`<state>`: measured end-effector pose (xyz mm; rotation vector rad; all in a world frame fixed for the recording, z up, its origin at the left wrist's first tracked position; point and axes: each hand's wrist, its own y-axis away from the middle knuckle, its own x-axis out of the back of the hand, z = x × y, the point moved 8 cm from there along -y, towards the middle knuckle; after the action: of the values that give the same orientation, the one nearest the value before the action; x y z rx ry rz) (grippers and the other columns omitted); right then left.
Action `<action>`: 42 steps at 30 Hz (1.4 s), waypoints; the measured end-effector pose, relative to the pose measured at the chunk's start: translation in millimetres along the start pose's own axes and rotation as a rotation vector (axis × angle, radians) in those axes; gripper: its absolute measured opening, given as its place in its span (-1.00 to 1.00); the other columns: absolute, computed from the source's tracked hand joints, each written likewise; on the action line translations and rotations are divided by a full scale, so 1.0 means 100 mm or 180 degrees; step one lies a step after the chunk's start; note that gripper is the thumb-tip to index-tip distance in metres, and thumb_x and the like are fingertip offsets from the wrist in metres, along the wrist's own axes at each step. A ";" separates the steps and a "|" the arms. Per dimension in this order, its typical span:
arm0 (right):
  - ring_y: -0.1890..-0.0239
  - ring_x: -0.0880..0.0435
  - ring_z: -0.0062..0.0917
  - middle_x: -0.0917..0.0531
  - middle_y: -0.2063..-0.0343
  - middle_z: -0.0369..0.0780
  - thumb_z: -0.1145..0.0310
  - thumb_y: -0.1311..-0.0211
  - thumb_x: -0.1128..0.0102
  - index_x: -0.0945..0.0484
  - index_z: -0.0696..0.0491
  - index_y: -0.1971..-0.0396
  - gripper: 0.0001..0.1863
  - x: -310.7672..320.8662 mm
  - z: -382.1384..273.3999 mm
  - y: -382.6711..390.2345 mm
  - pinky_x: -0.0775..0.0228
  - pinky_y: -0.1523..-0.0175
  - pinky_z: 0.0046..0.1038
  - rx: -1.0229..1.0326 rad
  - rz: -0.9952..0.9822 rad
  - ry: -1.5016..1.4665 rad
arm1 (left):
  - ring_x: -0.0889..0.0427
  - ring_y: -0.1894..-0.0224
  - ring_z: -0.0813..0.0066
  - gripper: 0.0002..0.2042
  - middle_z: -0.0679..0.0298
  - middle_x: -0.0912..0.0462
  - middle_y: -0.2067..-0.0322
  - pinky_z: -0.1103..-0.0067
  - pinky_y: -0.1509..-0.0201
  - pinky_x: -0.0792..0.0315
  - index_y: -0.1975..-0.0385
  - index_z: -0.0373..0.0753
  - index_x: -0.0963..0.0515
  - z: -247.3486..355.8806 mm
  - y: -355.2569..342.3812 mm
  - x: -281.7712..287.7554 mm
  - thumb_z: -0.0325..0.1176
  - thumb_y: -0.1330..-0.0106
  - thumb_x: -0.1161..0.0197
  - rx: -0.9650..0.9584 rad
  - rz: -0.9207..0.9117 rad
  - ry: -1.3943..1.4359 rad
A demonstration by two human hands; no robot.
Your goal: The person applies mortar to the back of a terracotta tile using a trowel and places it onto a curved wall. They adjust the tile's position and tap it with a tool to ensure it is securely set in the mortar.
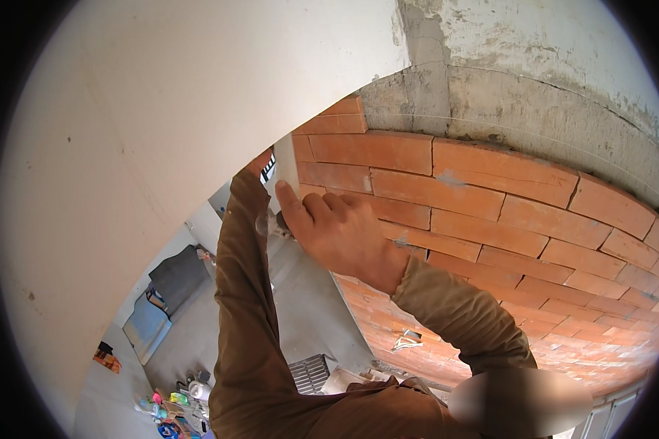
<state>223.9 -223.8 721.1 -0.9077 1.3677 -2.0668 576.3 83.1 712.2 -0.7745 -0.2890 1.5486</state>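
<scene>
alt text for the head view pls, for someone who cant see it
A person's right grip appears curled around a mostly hidden dark object, seen against an orange brick wall; the left grip is partly hidden by a large pale surface. Beyond the brown sleeves show a grey floor and assorted clutter.

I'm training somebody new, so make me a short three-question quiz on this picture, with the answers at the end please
1. Which hand is mostly hidden by the white surface?
2. True or false: in the picture, the right hand overlaps the brick wall.
3. What colour are the sleeves? A green, B brown, C red.

Key: 1. The left hand. 2. True. 3. B.
</scene>
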 end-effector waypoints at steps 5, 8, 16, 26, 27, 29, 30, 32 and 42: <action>0.72 -0.43 -0.62 -0.39 0.70 -0.35 0.42 -0.13 -0.18 -0.50 0.26 -0.05 -0.55 -0.05 0.01 0.04 -0.22 0.68 -0.50 -0.0066 -0.0025 0.0089 | -0.62 0.11 0.51 -0.71 0.26 -0.63 0.10 0.58 0.08 -0.58 0.01 -0.25 -0.55 -0.07 -0.07 0.02 -0.20 -0.45 -0.14 0.0075 -0.0085 0.0233; 0.72 -0.43 -0.62 -0.39 0.70 -0.36 0.41 -0.12 -0.19 -0.50 0.26 -0.05 -0.54 0.03 -0.04 0.03 -0.23 0.68 -0.51 -0.0108 0.0030 0.0072 | -0.62 0.10 0.50 -0.71 0.25 -0.63 0.09 0.58 0.07 -0.59 0.00 -0.25 -0.54 -0.11 -0.06 0.03 -0.19 -0.45 -0.15 0.0072 -0.0191 0.0380; 0.74 -0.43 -0.59 -0.41 0.70 -0.34 0.31 -0.04 -0.24 -0.51 0.29 0.00 -0.48 0.03 -0.03 0.03 -0.30 0.67 -0.51 -0.0171 0.0112 0.0141 | -0.64 0.23 0.44 -0.73 0.27 -0.62 0.26 0.50 0.16 -0.64 0.09 -0.24 -0.55 -0.18 -0.03 -0.06 -0.18 -0.39 -0.23 0.0680 0.0337 0.0383; 0.72 -0.48 -0.58 -0.44 0.70 -0.35 0.28 -0.11 -0.22 -0.52 0.25 -0.01 -0.51 0.10 -0.08 0.02 -0.32 0.65 -0.51 -0.0029 0.0157 -0.0028 | -0.61 0.18 0.41 -0.69 0.27 -0.61 0.23 0.42 0.16 -0.62 0.09 -0.18 -0.55 -0.29 0.01 -0.16 -0.11 -0.35 -0.29 0.1005 -0.0007 0.0309; 0.72 -0.48 -0.57 -0.44 0.70 -0.35 0.28 -0.11 -0.22 -0.53 0.25 0.00 -0.52 0.08 -0.08 0.02 -0.32 0.65 -0.51 -0.0013 0.0138 -0.0040 | -0.61 0.17 0.41 -0.69 0.27 -0.61 0.23 0.41 0.16 -0.61 0.09 -0.18 -0.55 -0.26 0.02 -0.13 -0.10 -0.34 -0.29 0.1018 -0.0029 0.0291; 0.67 -0.49 -0.56 -0.44 0.67 -0.33 0.36 -0.05 -0.22 -0.50 0.24 -0.07 -0.47 0.03 -0.09 0.03 -0.33 0.64 -0.49 -0.0068 -0.0021 -0.0114 | -0.61 0.16 0.40 -0.68 0.27 -0.61 0.22 0.39 0.16 -0.61 0.10 -0.17 -0.55 -0.24 0.01 -0.10 -0.09 -0.33 -0.30 0.1077 -0.0094 0.0248; 0.65 -0.49 -0.55 -0.44 0.65 -0.32 0.40 -0.02 -0.21 -0.48 0.24 -0.10 -0.44 -0.01 -0.08 0.03 -0.33 0.64 -0.48 -0.0096 -0.0105 -0.0153 | -0.60 0.16 0.40 -0.68 0.27 -0.60 0.22 0.38 0.16 -0.61 0.10 -0.16 -0.55 -0.24 0.01 -0.07 -0.08 -0.33 -0.31 0.1117 -0.0132 0.0229; 0.64 -0.51 -0.54 -0.45 0.65 -0.32 0.39 -0.04 -0.20 -0.49 0.23 -0.09 -0.45 -0.10 -0.06 0.05 -0.34 0.63 -0.48 -0.0133 -0.0110 -0.0102 | -0.60 0.15 0.39 -0.67 0.27 -0.60 0.21 0.37 0.16 -0.60 0.10 -0.15 -0.55 -0.26 0.00 -0.01 -0.07 -0.32 -0.32 0.1198 -0.0206 0.0177; 0.70 -0.56 -0.52 -0.51 0.68 -0.30 0.28 -0.17 -0.18 -0.52 0.27 0.06 -0.58 -0.41 -0.26 0.11 -0.43 0.60 -0.48 0.0089 -0.0299 -0.0162 | -0.65 0.17 0.36 -0.62 0.24 -0.63 0.21 0.39 0.20 -0.63 0.10 -0.17 -0.56 -0.02 -0.11 0.13 0.00 -0.30 -0.32 0.0898 -0.0268 0.0224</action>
<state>231.8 -183.2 693.5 -1.0238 1.2892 -2.1118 587.2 96.5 713.5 -0.5859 -0.0479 1.4411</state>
